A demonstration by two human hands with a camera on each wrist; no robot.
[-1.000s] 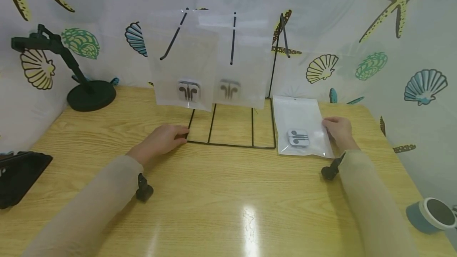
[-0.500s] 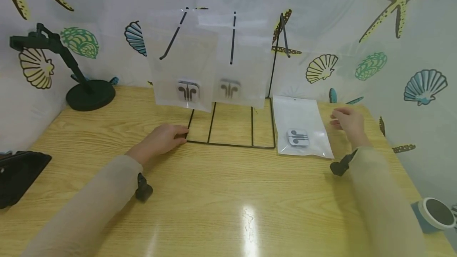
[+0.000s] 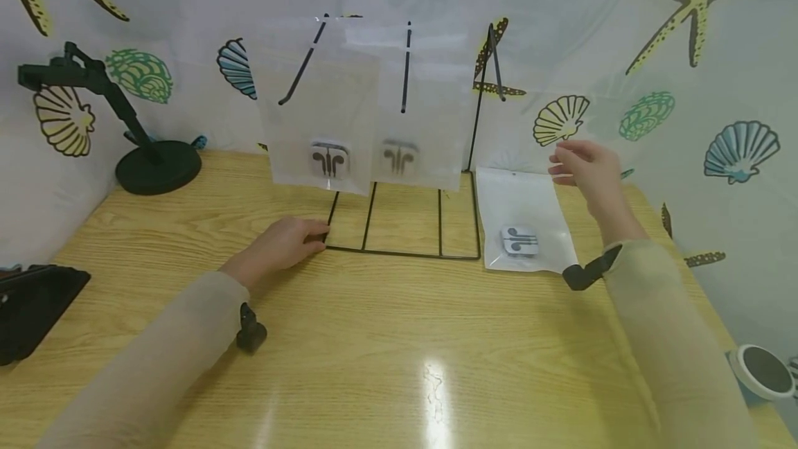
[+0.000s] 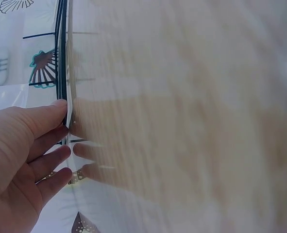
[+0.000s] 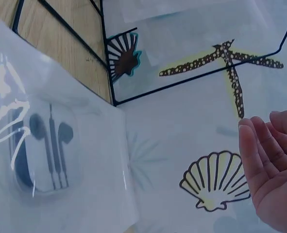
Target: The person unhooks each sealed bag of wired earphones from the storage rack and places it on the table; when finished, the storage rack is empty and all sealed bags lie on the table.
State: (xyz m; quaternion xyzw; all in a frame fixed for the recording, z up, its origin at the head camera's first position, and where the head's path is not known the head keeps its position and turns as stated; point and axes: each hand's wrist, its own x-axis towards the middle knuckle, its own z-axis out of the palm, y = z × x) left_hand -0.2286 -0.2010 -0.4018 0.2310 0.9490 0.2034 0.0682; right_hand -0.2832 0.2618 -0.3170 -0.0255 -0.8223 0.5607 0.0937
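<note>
A black wire display rack (image 3: 405, 253) stands on the table, with hooks along its top. Two clear bags hang from it; each holds a white earphone case, one left (image 3: 329, 159) and one right (image 3: 399, 156). My left hand (image 3: 280, 244) pinches the rack's base wire at its front left corner, thumb and index finger on the wire (image 4: 61, 58). A third bag with an earphone case (image 3: 519, 241) lies flat right of the rack, seen close in the right wrist view. My right hand (image 3: 589, 175) is raised beyond this bag's upper right corner, fingers loosely bent, holding nothing.
A dark green stand (image 3: 156, 165) with a round base is at the back left. A black object (image 3: 40, 303) lies at the left edge. A blue and white cup (image 3: 762, 373) stands at the right edge. A shell-patterned sheet (image 3: 623, 33) hangs behind the table.
My right hand has let go of the flat bag's right edge, moved right, then risen up and back to the left. The left hand and the rack have stayed put.
</note>
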